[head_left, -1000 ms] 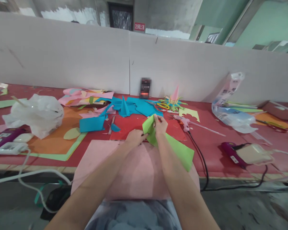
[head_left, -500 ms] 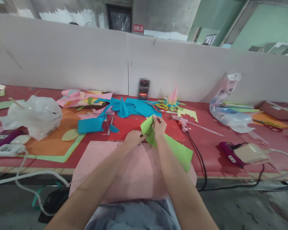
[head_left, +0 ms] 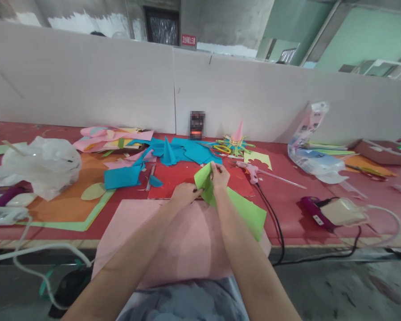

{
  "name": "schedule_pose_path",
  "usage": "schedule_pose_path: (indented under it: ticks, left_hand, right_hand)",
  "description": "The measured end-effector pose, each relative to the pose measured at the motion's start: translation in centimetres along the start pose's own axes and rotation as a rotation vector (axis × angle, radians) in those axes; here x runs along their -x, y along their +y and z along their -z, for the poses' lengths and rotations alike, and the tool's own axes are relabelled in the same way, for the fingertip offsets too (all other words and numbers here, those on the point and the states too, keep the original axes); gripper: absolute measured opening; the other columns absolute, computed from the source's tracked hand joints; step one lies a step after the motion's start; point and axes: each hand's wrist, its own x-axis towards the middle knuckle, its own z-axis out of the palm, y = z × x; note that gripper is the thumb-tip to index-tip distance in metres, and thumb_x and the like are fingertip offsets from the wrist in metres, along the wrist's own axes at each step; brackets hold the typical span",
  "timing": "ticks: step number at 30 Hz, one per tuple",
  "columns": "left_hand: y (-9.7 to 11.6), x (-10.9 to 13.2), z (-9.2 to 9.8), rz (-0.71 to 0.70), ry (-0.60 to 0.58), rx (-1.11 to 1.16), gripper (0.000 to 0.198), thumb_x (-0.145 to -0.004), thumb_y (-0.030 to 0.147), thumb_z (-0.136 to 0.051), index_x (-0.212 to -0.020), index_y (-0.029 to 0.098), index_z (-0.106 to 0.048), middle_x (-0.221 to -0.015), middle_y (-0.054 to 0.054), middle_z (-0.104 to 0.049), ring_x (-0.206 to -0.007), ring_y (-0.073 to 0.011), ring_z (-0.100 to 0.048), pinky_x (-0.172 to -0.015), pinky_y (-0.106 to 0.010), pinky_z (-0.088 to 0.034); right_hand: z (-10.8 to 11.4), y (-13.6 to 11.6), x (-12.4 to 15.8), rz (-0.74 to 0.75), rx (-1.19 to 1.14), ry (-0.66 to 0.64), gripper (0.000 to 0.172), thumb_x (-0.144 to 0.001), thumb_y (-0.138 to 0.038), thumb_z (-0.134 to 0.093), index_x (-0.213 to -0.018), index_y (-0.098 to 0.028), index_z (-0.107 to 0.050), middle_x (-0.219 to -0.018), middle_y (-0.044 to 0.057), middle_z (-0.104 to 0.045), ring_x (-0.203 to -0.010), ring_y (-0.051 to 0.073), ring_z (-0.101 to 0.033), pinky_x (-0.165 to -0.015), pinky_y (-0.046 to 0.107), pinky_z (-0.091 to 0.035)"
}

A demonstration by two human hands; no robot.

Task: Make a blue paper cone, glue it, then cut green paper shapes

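Note:
A sheet of green paper (head_left: 245, 206) is bent over at its upper left end, above the front edge of a red sheet (head_left: 172, 174). My right hand (head_left: 219, 176) pinches the raised end of the green paper, and the rest of the sheet hangs out under my right forearm. Low on the bent end, my left hand (head_left: 186, 193) has its fingers closed on the paper's left edge. Beneath both arms a large pink sheet (head_left: 173, 240) spreads over my lap and the table's front edge.
A blue paper cone (head_left: 168, 154) stands behind the hands, among blue scraps. Right of them lie a pink glue gun (head_left: 252, 171), yellow-handled scissors (head_left: 222, 150) and a pink cone on a ring of clothespins (head_left: 238, 136). A plastic bag (head_left: 40, 165) and a purple power strip (head_left: 317, 213) flank the workspace.
The camera view has shifted slightly, so the scene sits a little further left. Both hands keep their hold on the green paper, with hardly any movement.

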Motion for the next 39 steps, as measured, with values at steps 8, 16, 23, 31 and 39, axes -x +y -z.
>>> schedule_pose_path:
  ticks: [8, 16, 23, 31, 39]
  left_hand:
    - [0.0, 0.0, 0.0, 0.003, -0.007, 0.004, 0.051, -0.082, 0.053, -0.033, -0.067, 0.017, -0.066, -0.066, -0.009, -0.064, -0.065, -0.0193, -0.059, -0.053, -0.024, -0.033]
    - [0.1, 0.7, 0.8, -0.050, -0.037, 0.072, 0.043, -0.078, 0.051, -0.042, -0.063, 0.017, -0.064, -0.064, -0.006, -0.063, -0.062, -0.0158, -0.056, -0.053, -0.023, -0.031]
    - [-0.2, 1.2, 0.8, -0.050, 0.031, 0.226, 0.029, -0.074, 0.042, -0.051, -0.074, 0.017, -0.064, -0.067, -0.003, -0.062, -0.061, -0.0140, -0.055, -0.052, -0.022, -0.034]
    - [-0.8, 1.0, 0.4, 0.104, -0.006, 0.583, 0.053, -0.084, 0.055, -0.024, -0.084, 0.014, -0.057, -0.044, 0.001, -0.052, -0.037, -0.0112, -0.048, -0.044, -0.022, -0.037]
    - [-0.5, 1.2, 0.3, 0.151, -0.018, 0.705, 0.072, -0.078, 0.068, -0.005, -0.056, 0.016, -0.050, -0.040, -0.001, -0.048, -0.033, -0.0103, -0.045, -0.039, -0.022, -0.035]
  right_hand:
    - [-0.2, -0.3, 0.1, 0.012, 0.028, 0.003, 0.050, -0.066, -0.059, -0.055, -0.084, -0.013, -0.062, -0.034, -0.008, -0.039, -0.032, 0.007, -0.034, -0.036, 0.021, -0.026]
    - [-0.4, -1.1, 0.7, 0.057, 0.062, -0.028, 0.043, -0.068, -0.056, -0.054, -0.078, -0.015, -0.061, -0.034, -0.008, -0.040, -0.032, 0.008, -0.035, -0.036, 0.022, -0.026]
    - [-0.7, -1.6, 1.1, 0.062, 0.081, -0.100, 0.042, -0.068, -0.056, -0.055, -0.078, -0.016, -0.061, -0.033, -0.007, -0.040, -0.031, 0.009, -0.037, -0.036, 0.022, -0.029]
    - [-0.9, -2.2, 1.5, 0.118, 0.101, -0.171, 0.038, -0.069, -0.054, -0.056, -0.076, -0.018, -0.060, -0.035, -0.007, -0.041, -0.031, 0.009, -0.039, -0.037, 0.022, -0.029]
    - [-0.8, -2.0, 1.4, 0.117, 0.128, -0.164, 0.037, -0.069, -0.054, -0.056, -0.075, -0.018, -0.061, -0.037, -0.007, -0.044, -0.033, 0.009, -0.040, -0.039, 0.022, -0.032]
